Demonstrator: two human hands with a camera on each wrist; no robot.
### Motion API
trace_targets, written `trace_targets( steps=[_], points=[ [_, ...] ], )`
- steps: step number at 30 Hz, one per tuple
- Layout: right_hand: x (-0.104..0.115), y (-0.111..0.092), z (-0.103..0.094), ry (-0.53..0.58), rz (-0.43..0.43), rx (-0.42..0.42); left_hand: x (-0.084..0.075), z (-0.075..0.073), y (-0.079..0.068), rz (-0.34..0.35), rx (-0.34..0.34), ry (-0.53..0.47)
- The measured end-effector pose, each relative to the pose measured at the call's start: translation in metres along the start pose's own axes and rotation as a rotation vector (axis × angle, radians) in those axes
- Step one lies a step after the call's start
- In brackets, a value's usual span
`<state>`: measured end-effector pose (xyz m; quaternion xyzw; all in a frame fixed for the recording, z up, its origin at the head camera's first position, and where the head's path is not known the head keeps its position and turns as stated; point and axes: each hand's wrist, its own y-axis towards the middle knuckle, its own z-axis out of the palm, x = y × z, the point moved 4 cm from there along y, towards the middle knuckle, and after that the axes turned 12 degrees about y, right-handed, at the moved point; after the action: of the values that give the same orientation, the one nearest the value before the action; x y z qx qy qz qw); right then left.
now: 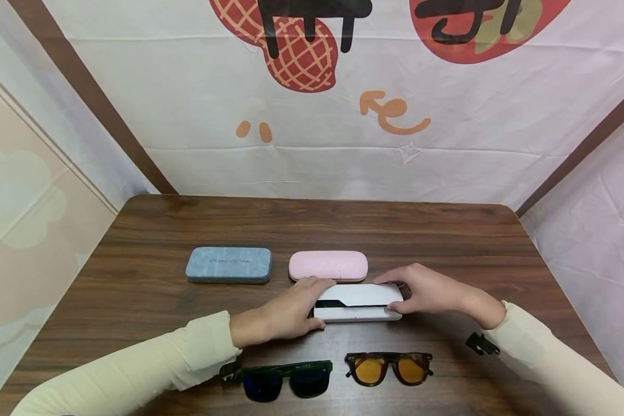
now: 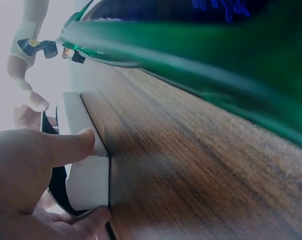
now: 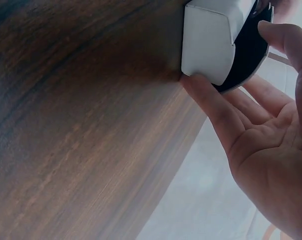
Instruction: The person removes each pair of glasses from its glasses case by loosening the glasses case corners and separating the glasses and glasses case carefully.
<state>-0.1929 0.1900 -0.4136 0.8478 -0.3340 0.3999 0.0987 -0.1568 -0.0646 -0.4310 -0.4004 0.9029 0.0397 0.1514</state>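
Note:
A white glasses case lies on the wooden table, its lid slightly raised so that a dark gap shows along the front. My left hand grips its left end, thumb against the front wall and fingers round the end and back. At the other end, my right hand holds the case between thumb and fingers. In the right wrist view, the right thumb touches the edge of the black-lined lid, and a fingertip presses the white end wall near the tabletop.
Behind the white case lies a pink glasses case, with a blue glasses case to its left. Nearer me are green-framed dark sunglasses, close to my left sleeve, and amber-lensed glasses. A printed cloth hangs behind the table.

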Motion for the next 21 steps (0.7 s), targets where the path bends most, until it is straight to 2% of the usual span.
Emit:
trace_targets(
  steps=[10, 21],
  points=[
    [0.0000, -0.0016, -0.0017, 0.030, -0.052, -0.040, -0.0003, 0.0021, 0.0000, -0.001, 0.013, 0.056],
    [-0.0025, -0.0034, -0.0024, 0.084, 0.008, -0.005, -0.0031, 0.0015, -0.0001, -0.016, 0.017, 0.086]
  ],
)
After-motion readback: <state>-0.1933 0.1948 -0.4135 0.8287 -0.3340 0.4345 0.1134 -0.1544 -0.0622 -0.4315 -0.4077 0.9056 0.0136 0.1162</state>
